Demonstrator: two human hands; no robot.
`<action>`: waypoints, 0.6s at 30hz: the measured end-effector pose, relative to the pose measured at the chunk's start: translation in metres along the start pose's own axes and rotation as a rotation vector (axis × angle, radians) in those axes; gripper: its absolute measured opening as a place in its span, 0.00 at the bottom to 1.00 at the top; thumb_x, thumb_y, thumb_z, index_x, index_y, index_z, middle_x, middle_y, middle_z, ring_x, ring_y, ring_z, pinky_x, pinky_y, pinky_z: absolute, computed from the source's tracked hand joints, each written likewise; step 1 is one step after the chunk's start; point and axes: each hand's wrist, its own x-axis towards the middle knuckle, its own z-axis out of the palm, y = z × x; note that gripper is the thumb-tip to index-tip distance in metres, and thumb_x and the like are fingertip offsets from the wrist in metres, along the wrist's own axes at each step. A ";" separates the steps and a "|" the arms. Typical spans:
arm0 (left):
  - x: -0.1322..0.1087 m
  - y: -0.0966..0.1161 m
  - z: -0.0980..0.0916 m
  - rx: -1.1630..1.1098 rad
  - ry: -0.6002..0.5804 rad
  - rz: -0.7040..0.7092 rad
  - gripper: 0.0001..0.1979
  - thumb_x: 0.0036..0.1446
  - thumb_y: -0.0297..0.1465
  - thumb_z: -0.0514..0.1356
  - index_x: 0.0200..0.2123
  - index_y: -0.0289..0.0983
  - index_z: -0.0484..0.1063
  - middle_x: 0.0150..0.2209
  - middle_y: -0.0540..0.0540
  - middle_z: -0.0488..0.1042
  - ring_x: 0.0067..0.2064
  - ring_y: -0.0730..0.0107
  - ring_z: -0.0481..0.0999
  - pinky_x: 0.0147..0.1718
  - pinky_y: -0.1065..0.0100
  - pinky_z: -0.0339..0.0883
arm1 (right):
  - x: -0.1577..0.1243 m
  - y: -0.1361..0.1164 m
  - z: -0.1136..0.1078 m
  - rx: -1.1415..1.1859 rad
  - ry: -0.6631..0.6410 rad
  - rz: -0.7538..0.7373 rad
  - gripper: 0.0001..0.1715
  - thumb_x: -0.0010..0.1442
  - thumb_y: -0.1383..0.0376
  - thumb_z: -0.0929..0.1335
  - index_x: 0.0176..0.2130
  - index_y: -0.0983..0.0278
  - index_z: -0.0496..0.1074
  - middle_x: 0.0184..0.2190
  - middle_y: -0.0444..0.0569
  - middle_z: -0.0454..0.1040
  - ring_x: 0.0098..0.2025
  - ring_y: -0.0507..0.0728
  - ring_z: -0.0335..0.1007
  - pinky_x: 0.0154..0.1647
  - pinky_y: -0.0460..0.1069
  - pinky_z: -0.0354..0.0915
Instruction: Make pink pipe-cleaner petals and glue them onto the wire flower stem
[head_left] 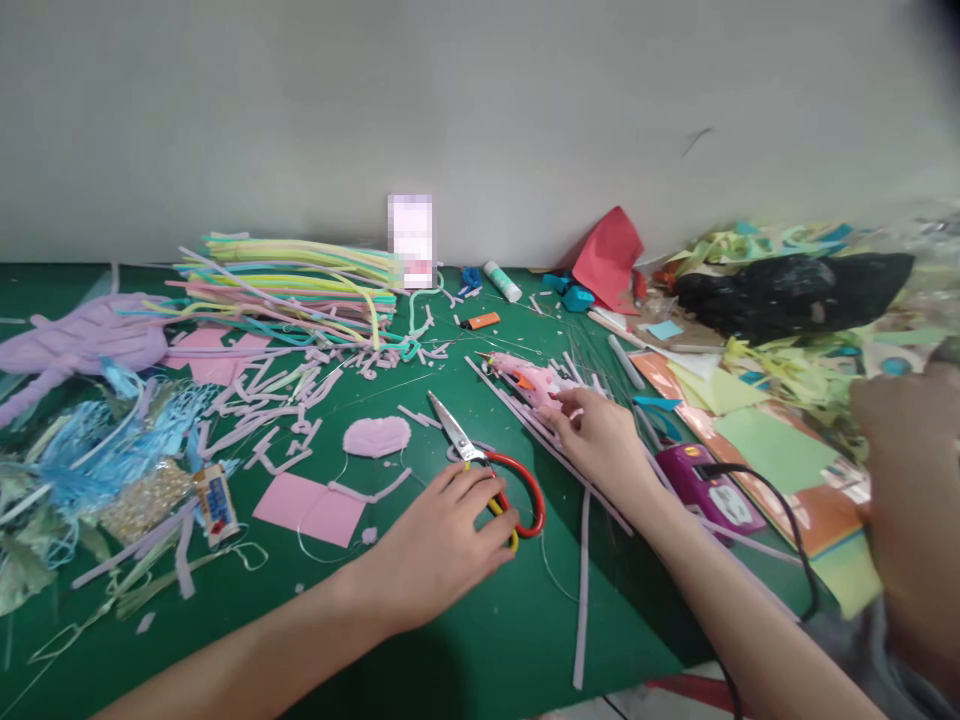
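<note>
Partly beneath the loosely spread left grip [450, 522] lay the scissors [464, 446], seemingly stiff and best held by the handles [539, 498]. The glue gun [523, 372], probably light, lay at the right grip [600, 430]; whether pinched, I couldn't tell.

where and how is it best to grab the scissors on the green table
Probably best to grip the scissors by the handles, such as the open red loop, coming from the person's near side. They lie flat with the blades pointing away to the far left, which keeps fingers off the points. The left hand partly covers the handles.
</note>
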 end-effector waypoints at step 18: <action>0.089 0.122 0.062 -1.887 -0.228 -0.954 0.25 0.48 0.25 0.61 0.50 0.35 0.59 0.45 0.42 0.72 0.49 0.63 0.72 0.41 0.67 0.64 | 0.004 0.000 -0.016 0.513 -0.389 0.247 0.22 0.52 0.55 0.75 0.41 0.63 0.69 0.23 0.48 0.78 0.19 0.60 0.76 0.18 0.51 0.68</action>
